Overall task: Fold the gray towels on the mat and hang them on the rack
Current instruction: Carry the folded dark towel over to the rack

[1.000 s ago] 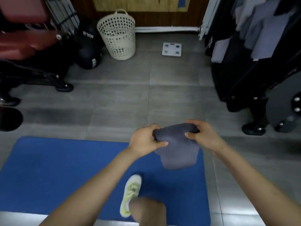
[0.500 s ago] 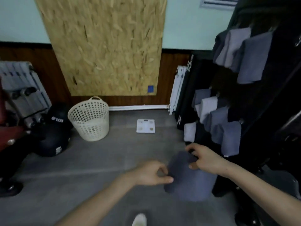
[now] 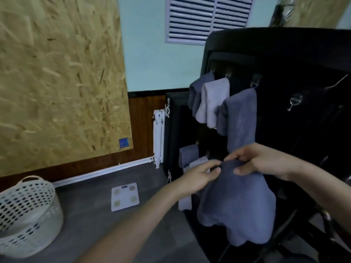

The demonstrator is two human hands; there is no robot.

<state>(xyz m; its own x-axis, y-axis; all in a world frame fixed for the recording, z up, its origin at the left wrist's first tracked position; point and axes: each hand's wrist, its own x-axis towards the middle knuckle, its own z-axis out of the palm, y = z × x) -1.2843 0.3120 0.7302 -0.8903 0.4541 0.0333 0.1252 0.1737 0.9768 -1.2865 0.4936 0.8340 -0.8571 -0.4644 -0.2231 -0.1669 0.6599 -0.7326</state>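
Note:
A folded gray towel (image 3: 237, 204) hangs down from both my hands in front of the black rack (image 3: 284, 73). My left hand (image 3: 199, 177) pinches its top edge on the left. My right hand (image 3: 260, 160) pinches the same edge on the right, thumb in front. Several gray towels hang on the rack: a dark gray towel (image 3: 242, 118) just above my hands, a light gray towel (image 3: 212, 101) and another dark gray towel (image 3: 197, 88) to its left, and smaller ones (image 3: 188, 156) lower down. An empty metal hook (image 3: 294, 102) shows at the right. The mat is out of view.
A white perforated laundry basket (image 3: 26, 215) stands on the gray floor at the lower left. A white bathroom scale (image 3: 125, 196) lies near the wall. A white radiator (image 3: 158, 135) and a chipboard panel (image 3: 57, 73) line the back wall.
My view has lifted from the mat and floor to the rack. Both hands have carried the folded towel up and forward, close to the hanging towels.

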